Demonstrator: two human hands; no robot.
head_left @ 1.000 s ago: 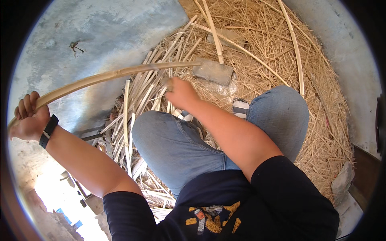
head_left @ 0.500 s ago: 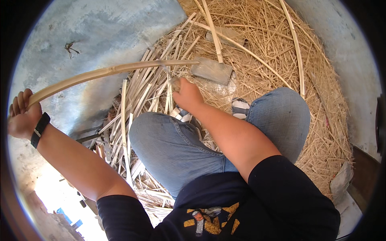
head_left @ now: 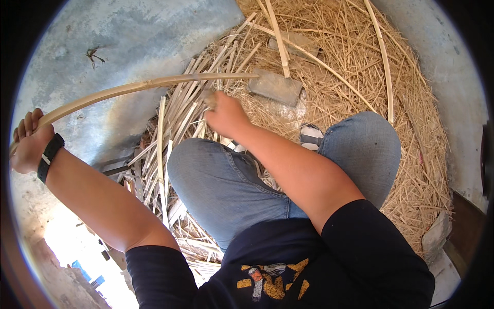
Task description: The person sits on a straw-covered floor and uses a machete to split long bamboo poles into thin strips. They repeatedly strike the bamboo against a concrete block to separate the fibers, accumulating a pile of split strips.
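Note:
My left hand [head_left: 33, 140], with a dark watch at the wrist, is closed around the near end of a long bamboo strip [head_left: 139, 85] at the far left. The strip arcs across to the right, its far end at the edge of a grey block [head_left: 275, 87]. Just below the strip, my right hand [head_left: 225, 114] grips a knife [head_left: 209, 98] by its handle. Motion smears the knife, and its blade is hard to make out. Whether the blade touches the strip I cannot tell.
Split bamboo pieces [head_left: 177, 121] lie heaped left of my knees. Straw-like shavings [head_left: 339, 56] cover the ground ahead and to the right, with longer strips [head_left: 383, 56] on top. A second flat block [head_left: 296, 44] lies beyond the first. A bluish wall [head_left: 118, 36] stands at left.
My right hand and the knife have moved left along the strip and slightly up. The left hand keeps its grip on the strip; the whole view has shifted a little.

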